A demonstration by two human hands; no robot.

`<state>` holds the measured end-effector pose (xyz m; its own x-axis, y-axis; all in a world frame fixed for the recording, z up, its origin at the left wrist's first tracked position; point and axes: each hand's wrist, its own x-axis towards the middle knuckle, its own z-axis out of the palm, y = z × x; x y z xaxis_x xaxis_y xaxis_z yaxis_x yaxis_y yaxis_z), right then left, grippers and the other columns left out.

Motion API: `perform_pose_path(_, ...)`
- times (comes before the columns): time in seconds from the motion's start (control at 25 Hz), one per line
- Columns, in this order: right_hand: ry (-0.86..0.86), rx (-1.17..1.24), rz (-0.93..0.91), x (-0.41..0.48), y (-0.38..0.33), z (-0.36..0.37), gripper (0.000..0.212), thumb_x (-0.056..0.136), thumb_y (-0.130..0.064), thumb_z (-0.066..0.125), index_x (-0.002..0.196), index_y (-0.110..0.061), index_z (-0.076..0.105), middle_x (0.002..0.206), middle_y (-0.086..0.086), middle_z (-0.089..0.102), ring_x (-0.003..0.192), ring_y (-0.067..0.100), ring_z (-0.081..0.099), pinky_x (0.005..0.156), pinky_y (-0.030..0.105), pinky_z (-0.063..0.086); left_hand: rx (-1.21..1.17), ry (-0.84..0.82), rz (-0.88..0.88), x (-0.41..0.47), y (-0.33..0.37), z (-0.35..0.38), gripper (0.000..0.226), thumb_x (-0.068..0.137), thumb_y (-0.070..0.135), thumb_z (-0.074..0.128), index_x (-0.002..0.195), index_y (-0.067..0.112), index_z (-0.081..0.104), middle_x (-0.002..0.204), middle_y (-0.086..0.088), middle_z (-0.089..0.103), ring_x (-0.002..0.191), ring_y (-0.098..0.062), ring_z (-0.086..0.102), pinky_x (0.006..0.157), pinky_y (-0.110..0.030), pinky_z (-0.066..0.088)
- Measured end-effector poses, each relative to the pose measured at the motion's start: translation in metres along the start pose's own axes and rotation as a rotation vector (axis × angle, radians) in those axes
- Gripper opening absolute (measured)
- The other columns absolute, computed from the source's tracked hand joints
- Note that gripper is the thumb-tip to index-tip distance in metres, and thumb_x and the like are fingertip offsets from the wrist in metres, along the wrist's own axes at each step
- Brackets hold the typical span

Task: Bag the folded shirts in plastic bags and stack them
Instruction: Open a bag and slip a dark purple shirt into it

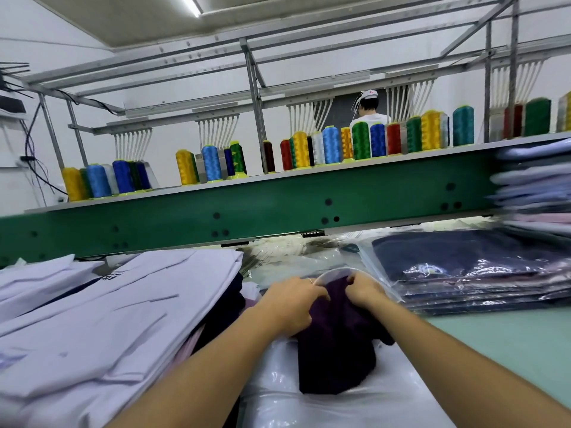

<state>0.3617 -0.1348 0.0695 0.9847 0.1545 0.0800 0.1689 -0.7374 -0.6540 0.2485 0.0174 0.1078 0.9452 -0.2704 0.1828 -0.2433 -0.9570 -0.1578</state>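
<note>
Dark purple shirt [336, 356] lies between both grips, its far end at the clear plastic bag [340, 270] mouth. Left grip [293, 301] and right grip [364, 293] are curled tight, each pinching the shirt's far end.

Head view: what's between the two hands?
The dark purple folded shirt, gripped by left hand and right hand at the clear plastic bag mouth; head view.

Centre: shirt [336, 350] lying on loose bags [309, 396]; unbagged pile [108, 319] sitting left, bagged stack [479, 273] right on worktop [494, 341]; spools [330, 145] standing on shelf [247, 208] behind.
</note>
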Motion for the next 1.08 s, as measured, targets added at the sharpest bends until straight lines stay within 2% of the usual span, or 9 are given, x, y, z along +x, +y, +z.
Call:
perform_pose_path(0.08,-0.064,-0.232,-0.065,-0.005,0.003,-0.006,0.028,0.094,-0.014,0.047,0.111,-0.012,0.07,0.113,0.009,0.07,0.1,0.025,0.064,0.086,0.032,0.051,0.033,-0.06,0.008,-0.007,0.003,0.006,0.03,0.089,0.043,0.053,0.114,0.028,0.06,0.115,0.001,0.061,0.112,-0.024,0.051,0.077,-0.04,0.047)
perform_pose_path(0.16,-0.124,-0.403,-0.131,-0.02,0.007,-0.01,0.027,0.094,-0.023,0.05,0.11,-0.014,0.07,0.11,0.007,0.069,0.092,0.023,0.061,0.078,0.029,0.049,-0.033,-0.206,-0.025,-0.013,0.01,0.017,0.069,0.076,0.084,0.046,0.11,0.024,0.057,0.114,0.001,0.058,0.111,-0.021,0.044,0.083,-0.043,0.046)
perform_pose_path(0.24,-0.213,-0.475,-0.185,-0.034,0.012,-0.011,0.028,0.093,-0.032,0.052,0.107,-0.016,0.071,0.104,0.007,0.069,0.089,0.023,0.061,0.074,0.029,0.045,-0.073,-0.34,-0.048,-0.019,0.019,0.025,0.097,0.059,0.098,0.045,0.124,0.026,0.051,0.122,0.002,0.052,0.116,-0.022,0.039,0.094,-0.046,0.045)
perform_pose_path(0.44,-0.207,-0.349,-0.113,-0.051,0.03,-0.005,0.012,0.09,-0.018,0.053,0.093,-0.015,0.063,0.102,0.009,0.069,0.095,0.026,0.065,0.075,0.031,0.049,-0.128,-0.455,-0.056,-0.024,0.024,0.031,0.092,0.062,0.092,0.055,0.127,0.026,0.052,0.126,0.001,0.051,0.12,-0.026,0.048,0.102,-0.049,0.045)
perform_pose_path(0.6,-0.093,-0.348,-0.07,-0.037,0.034,0.016,0.02,0.092,-0.017,0.047,0.11,-0.014,0.056,0.116,0.011,0.064,0.106,0.029,0.063,0.076,0.03,0.044,-0.154,-0.469,-0.111,-0.028,0.023,0.035,0.1,0.048,0.1,0.054,0.112,0.023,0.058,0.118,0.005,0.053,0.109,-0.023,0.053,0.097,-0.046,0.049)
perform_pose_path(0.76,0.053,-0.055,0.052,-0.015,0.025,0.031,0.005,0.097,-0.015,0.046,0.096,-0.015,0.051,0.098,0.008,0.059,0.093,0.027,0.057,0.075,0.031,0.043,-0.096,-0.386,-0.099,-0.026,0.027,0.035,0.091,0.054,0.094,0.057,0.1,0.015,0.064,0.106,0.001,0.059,0.094,-0.025,0.059,0.087,-0.046,0.054)
perform_pose_path(0.88,0.137,0.317,0.208,-0.004,0.023,0.036,0.014,0.099,-0.013,0.045,0.089,-0.013,0.055,0.085,0.007,0.057,0.084,0.026,0.058,0.076,0.038,0.05,-0.261,-0.393,-0.12,-0.023,0.024,0.029,0.083,0.061,0.093,0.055,0.097,0.019,0.066,0.099,0.0,0.068,0.091,-0.021,0.063,0.086,-0.043,0.055)
perform_pose_path(0.96,0.11,0.487,0.253,0.0,0.023,0.034,0.015,0.099,-0.012,0.047,0.091,-0.01,0.059,0.085,0.009,0.061,0.083,0.027,0.061,0.08,0.04,0.054,-0.322,-0.389,-0.164,-0.024,0.021,0.024,0.081,0.065,0.091,0.053,0.105,0.021,0.064,0.106,0.001,0.066,0.097,-0.021,0.062,0.09,-0.043,0.053)
perform_pose_path(1.08,-0.064,0.369,0.137,-0.009,0.022,0.027,0.014,0.091,-0.019,0.059,0.097,-0.011,0.069,0.094,0.009,0.071,0.093,0.027,0.068,0.085,0.038,0.056,-0.021,-0.251,-0.108,-0.024,0.017,0.029,0.056,0.084,0.062,0.061,0.109,0.012,0.061,0.11,-0.005,0.059,0.102,-0.029,0.059,0.087,-0.044,0.053)
